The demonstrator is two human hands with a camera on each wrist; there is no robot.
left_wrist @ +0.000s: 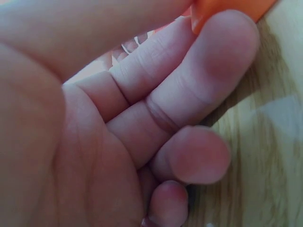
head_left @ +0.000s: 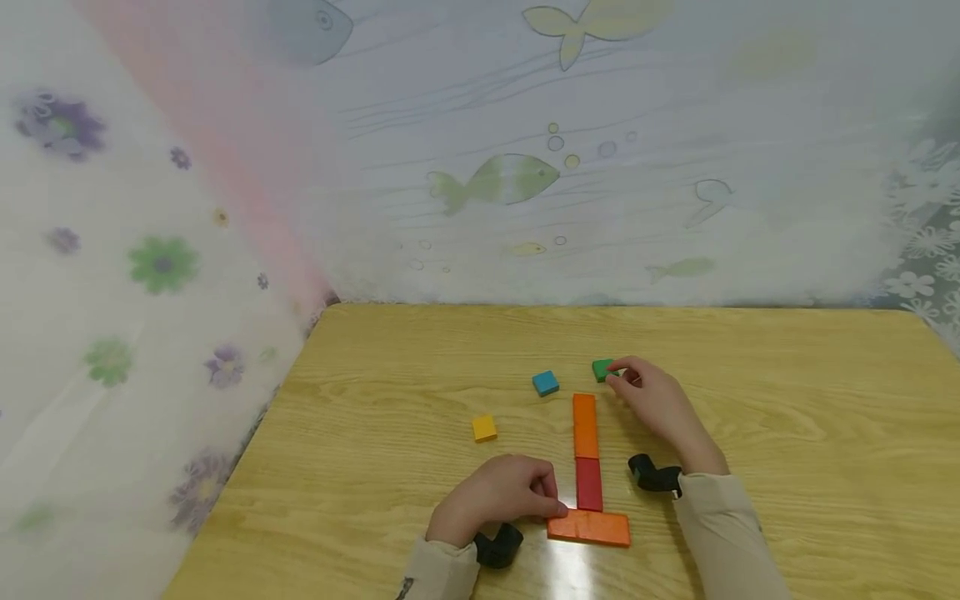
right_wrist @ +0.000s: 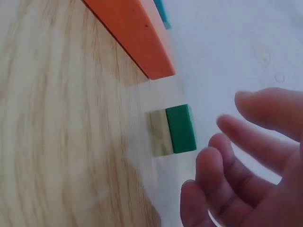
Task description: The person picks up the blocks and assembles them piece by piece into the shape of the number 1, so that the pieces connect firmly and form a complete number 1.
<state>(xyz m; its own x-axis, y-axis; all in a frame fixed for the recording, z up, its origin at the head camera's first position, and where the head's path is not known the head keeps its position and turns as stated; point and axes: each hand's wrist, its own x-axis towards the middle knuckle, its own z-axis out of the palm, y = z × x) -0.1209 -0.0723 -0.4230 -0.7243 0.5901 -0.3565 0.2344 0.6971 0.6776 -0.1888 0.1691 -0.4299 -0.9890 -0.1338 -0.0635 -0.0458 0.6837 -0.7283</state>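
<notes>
My left hand [head_left: 498, 500] pinches the left end of an orange rectangular block [head_left: 600, 528], which lies crosswise on the table. In the left wrist view, thumb and fingers [left_wrist: 218, 61] meet at the orange block [left_wrist: 227, 7], and the contact is partly hidden. A red block [head_left: 589, 484] and another orange block [head_left: 585, 426] run end to end away from it, forming an upside-down T. My right hand [head_left: 660, 404] is at the small green block [head_left: 602, 370], fingers relaxed and spread. The right wrist view shows a gap between fingers and green block [right_wrist: 181, 128].
A small blue block [head_left: 546, 383] lies left of the column's far end, and a yellow block [head_left: 484, 428] is farther left. The wooden table [head_left: 375, 467] meets a painted wall [head_left: 480, 275] at the back and another on the left.
</notes>
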